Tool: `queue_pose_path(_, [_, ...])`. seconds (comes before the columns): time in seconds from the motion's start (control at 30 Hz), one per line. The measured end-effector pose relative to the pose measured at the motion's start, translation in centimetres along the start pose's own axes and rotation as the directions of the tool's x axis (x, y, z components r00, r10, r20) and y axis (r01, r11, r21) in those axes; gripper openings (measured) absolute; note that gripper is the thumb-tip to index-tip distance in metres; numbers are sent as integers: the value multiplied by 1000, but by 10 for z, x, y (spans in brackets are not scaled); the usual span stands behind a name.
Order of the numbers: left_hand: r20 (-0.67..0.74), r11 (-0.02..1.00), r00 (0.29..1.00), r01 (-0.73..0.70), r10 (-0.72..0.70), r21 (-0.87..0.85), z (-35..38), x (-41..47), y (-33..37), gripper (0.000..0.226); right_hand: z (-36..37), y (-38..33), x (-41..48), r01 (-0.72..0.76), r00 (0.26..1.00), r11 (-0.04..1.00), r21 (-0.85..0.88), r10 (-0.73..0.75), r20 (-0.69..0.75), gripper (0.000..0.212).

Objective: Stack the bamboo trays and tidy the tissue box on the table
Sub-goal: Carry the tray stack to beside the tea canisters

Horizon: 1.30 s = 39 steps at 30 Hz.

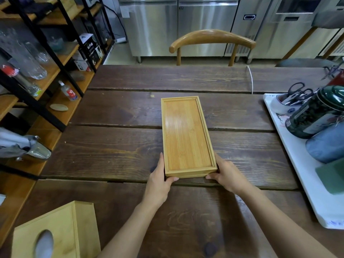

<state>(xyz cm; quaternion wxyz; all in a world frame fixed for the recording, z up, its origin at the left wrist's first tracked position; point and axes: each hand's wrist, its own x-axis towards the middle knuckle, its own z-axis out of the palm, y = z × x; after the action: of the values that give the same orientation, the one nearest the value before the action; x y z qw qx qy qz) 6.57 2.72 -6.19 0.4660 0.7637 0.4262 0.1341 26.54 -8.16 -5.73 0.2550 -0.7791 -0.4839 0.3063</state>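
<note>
A stack of bamboo trays (187, 135) lies lengthwise in the middle of the dark wooden table (119, 112). Only the top tray's inside shows; a second edge is visible under its near end. My left hand (160, 181) grips the near left corner of the stack. My right hand (226, 175) grips the near right corner. A bamboo tissue box (61, 231) with an oval slot and white tissue sits at the table's near left corner, apart from both hands.
A white tray (297, 164) at the right edge carries a dark green tin (316, 112), a cup with scissors (290, 103), a blue bundle and a green block. A wooden chair (212, 40) stands at the far side. Shelves with glassware stand on the left.
</note>
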Motion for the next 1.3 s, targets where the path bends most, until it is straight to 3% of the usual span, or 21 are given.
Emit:
queue_pose_path(0.43, [-50, 999, 998, -30, 29, -15, 2, -1, 0, 84, 2, 0, -8, 28, 999, 998, -65, -29, -17, 76])
queue_pose_path(0.5, [-7, 999, 999, -35, 35, -28, -2, -2, 0, 90, -4, 1, -5, -2, 997, 997, 74, -4, 80, 81])
queue_pose_path(0.57, [87, 997, 996, -20, 27, -75, -6, -4, -3, 98, -14, 1, -5, -75, 981, 929, 363, 2, 196, 89])
queue_pose_path(0.7, [106, 900, 987, 153, -120, -409, -13, 6, 3, 102, -30, -2, 0, -168, 985, 707, 687, 140, 96, 100])
queue_pose_path(0.8, [53, 821, 977, 202, -205, -533, -17, 35, 17, 80, -32, -15, 17, -152, 984, 554, 818, 160, 74, 59])
queue_pose_path(0.83, [46, 808, 975, 205, -215, -553, -17, 45, 21, 71, -29, -21, 23, -158, 983, 562, 812, 165, 77, 51])
queue_pose_path(0.97, [58, 763, 974, 209, -220, -612, -11, 68, 33, 49, -16, -32, 44, -226, 963, 621, 750, 257, 78, 60])
queue_pose_path(1.3, [41, 746, 985, 154, -168, -648, 7, 67, 42, 43, -11, -19, 44, -153, 974, 641, 753, 228, 3, 41])
